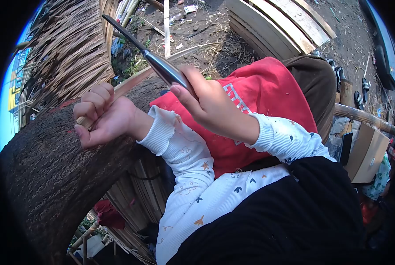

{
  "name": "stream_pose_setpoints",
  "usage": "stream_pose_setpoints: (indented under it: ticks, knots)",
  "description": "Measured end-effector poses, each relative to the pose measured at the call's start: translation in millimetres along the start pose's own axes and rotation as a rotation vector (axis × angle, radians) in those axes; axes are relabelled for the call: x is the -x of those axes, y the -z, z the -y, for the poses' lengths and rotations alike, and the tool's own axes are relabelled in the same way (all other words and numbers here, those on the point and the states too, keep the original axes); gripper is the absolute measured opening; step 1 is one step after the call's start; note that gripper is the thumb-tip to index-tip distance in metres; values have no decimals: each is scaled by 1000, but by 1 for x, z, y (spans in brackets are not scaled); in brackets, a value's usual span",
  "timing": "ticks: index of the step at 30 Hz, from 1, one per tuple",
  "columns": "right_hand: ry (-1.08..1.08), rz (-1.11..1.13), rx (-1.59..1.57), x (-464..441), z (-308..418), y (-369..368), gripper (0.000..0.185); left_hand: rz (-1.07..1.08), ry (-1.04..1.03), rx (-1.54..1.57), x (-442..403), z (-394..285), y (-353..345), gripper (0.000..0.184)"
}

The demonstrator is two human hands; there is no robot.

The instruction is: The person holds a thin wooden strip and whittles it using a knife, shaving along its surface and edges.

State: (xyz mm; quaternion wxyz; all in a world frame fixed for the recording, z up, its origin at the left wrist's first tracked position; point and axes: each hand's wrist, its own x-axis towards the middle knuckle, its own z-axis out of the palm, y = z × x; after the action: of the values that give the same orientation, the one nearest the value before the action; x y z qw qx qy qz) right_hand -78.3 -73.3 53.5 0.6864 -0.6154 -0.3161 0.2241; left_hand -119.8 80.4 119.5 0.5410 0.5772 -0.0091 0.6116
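My left hand (105, 115) is closed in a fist around a long pale strip of bamboo or wood (135, 80). The strip slants up to the right, and its cut end shows by the thumb. In my right hand (219, 104) is a knife (164, 66) with a shiny metal handle and a thin, dark, slightly curved blade. The blade points to the upper left. The knife crosses in front of the strip; whether they touch I cannot tell. A red cloth (272, 88) with white print lies over my lap, under the right forearm.
A thick dark log (73, 172) runs beneath my left hand. Dried thatch (65, 57) stands at upper left, and split slats (268, 31) lie at the top. To the right are a bamboo pole (365, 118), a cardboard box (367, 152) and a phone-like dark slab (345, 148).
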Motion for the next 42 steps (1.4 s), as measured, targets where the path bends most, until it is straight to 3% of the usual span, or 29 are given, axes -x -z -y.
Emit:
stream_pose_setpoints:
  ticks: [6, 13, 19, 23, 28, 31, 34, 38, 42]
  knots:
    - [-284, 141, 184, 3, -46, 1, 31, -70, -15, -12, -3, 6, 1, 40]
    - [-253, 159, 242, 4, -48, 0, 33, -97, 42, 38, -4, 0, 15, 38]
    - [-302, 203, 276, 2, -51, 3, 34, -348, 2, -119, -9, -18, 21, 34]
    - [-254, 213, 289, 4, -59, 0, 33, -324, 8, -83, -9, -14, 25, 34]
    - [-125, 137, 385, 4, -59, 1, 31, -227, 51, -75, -6, -5, 7, 36]
    - [-203, 136, 349, -3, -53, 4, 28, -155, 91, -8, -2, -4, -5, 37]
    - [131, -62, 347, -15, -70, 0, 28, -3, 142, 117, 6, -1, -14, 40]
    - [230, -101, 286, -41, -90, 10, 34, 325, 199, 328, 17, 2, -27, 42]
    - [-134, -27, -187, -47, -99, 19, 31, 524, 208, 418, 23, 2, -35, 41]
